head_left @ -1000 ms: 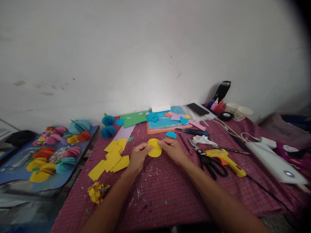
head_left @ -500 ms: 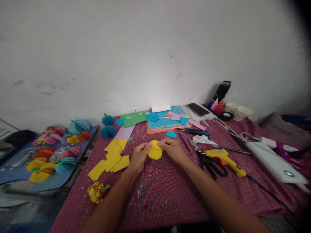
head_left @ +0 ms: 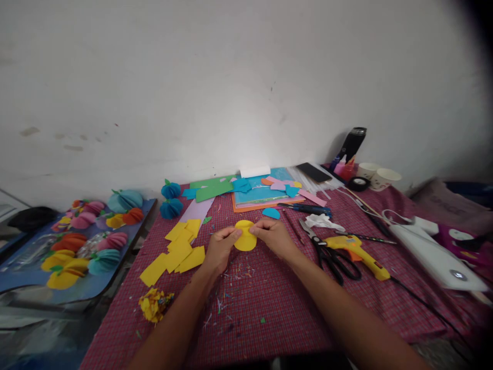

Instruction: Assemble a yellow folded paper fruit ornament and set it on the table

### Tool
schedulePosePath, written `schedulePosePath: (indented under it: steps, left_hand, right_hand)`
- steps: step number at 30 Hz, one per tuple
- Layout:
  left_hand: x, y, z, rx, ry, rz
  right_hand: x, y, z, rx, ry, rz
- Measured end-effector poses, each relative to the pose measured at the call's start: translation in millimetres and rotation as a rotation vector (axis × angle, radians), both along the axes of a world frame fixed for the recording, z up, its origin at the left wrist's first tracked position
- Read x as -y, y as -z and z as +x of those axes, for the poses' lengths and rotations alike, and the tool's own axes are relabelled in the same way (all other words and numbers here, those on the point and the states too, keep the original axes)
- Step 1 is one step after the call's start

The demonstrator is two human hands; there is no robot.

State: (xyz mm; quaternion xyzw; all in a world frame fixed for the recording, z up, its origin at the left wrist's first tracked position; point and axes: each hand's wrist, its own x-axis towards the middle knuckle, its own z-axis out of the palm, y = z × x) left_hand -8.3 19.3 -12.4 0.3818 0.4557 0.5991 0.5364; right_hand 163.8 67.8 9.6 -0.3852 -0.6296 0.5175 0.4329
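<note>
Bare white wall runs behind everything I see, and below it a table (head_left: 292, 318) in red checked cloth carries the work. I take the yellow paper disc (head_left: 245, 235) near the middle of that cloth as my landmark.

Far left of the disc, off the table, a blue board (head_left: 26, 280) holds finished paper fruits (head_left: 103, 259) in yellow, orange, pink and teal, so a good batch looks done already. Nearer, just left of the disc, lie loose yellow cut pieces (head_left: 179, 252), not yet shaped as far as I can judge, and below-left of it a crumpled heap of yellow scraps (head_left: 154, 304).

My left hand (head_left: 220, 250) pinches the disc's left edge between thumb and forefinger; my right hand (head_left: 274, 237) pinches its right edge the same way. The disc sits just above the cloth between them, apparently being folded or creased, though I cannot tell how far the fold has gone.

Behind the disc, coloured paper sheets (head_left: 262, 195) are stacked by the wall. Right of it lie black scissors (head_left: 331, 257) and a yellow glue gun (head_left: 358, 254), touching each other. Further right and back, two paper cups (head_left: 379, 177) stand upright near the wall; I cannot see what is in them.
</note>
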Motion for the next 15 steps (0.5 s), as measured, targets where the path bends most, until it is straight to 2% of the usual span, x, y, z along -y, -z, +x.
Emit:
schedulePosePath:
  steps: [15]
  left_hand:
    - [0.7,-6.4,0.2,0.064,-0.04,-0.034]
  right_hand:
    - [-1.6,0.7,0.0,-0.119,-0.046,-0.109]
